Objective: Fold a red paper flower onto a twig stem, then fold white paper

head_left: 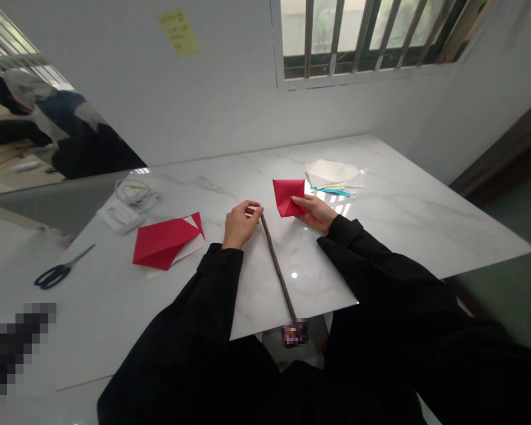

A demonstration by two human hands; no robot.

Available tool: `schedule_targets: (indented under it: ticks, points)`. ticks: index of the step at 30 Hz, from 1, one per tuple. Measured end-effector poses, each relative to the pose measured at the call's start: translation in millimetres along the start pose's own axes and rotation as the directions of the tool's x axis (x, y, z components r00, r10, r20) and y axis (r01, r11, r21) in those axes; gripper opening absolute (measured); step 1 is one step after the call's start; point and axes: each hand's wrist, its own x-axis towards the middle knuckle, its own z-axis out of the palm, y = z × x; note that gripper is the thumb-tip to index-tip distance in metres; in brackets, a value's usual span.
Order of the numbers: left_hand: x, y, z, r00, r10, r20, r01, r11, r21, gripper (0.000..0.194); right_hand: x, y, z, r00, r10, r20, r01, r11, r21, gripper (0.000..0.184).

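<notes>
My right hand [319, 213] grips a small folded red paper [287, 193], thumb across its front and fingers behind. The paper is held above the table, its creases meeting near the lower edge. To its left, my left hand [241, 224] is closed, with thumb and fingertips together at the upper end of a thin brown strip [274, 257]. This strip slants down towards me past the table edge, where its lower end is blurred out. A larger red paper [159, 239], partly folded over white paper, lies left of my left hand.
Black-handled scissors [55, 274] lie on the white marbled table [393, 236] at the left. Behind them are a white box [119, 215] and a cable [135, 192]. Paper scraps [331, 174] lie at the back right. A yellow note [178, 30] hangs on the wall.
</notes>
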Motion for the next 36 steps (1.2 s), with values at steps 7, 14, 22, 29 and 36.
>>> schedule_targets:
  ticks: [7,14,22,29,36]
  points:
    - [0,-3,-1.0,0.994,0.106,0.005,-0.106,0.993,0.052,0.037,-1,-4,0,1.000,0.024,-0.006,-0.024,1.000,-0.004,0.017]
    - [-8,-3,12.8,0.958,0.273,0.089,-0.279,0.958,0.067,0.039,-2,-7,-9,1.000,0.012,-0.013,-0.011,0.999,0.043,0.031]
    - [-22,11,21.8,0.969,0.235,0.074,-0.246,0.909,0.336,0.045,-2,-3,-14,0.994,-0.012,0.105,0.010,1.000,0.025,0.041]
    - [-24,17,24.9,0.988,0.125,0.090,-0.117,0.989,-0.087,0.027,-2,2,-10,0.975,-0.056,0.215,0.064,0.998,-0.029,0.052]
    - [-36,46,11.6,0.945,-0.025,0.327,0.286,0.550,-0.785,0.048,-9,3,-9,0.952,-0.033,0.305,0.054,0.997,-0.061,0.052]
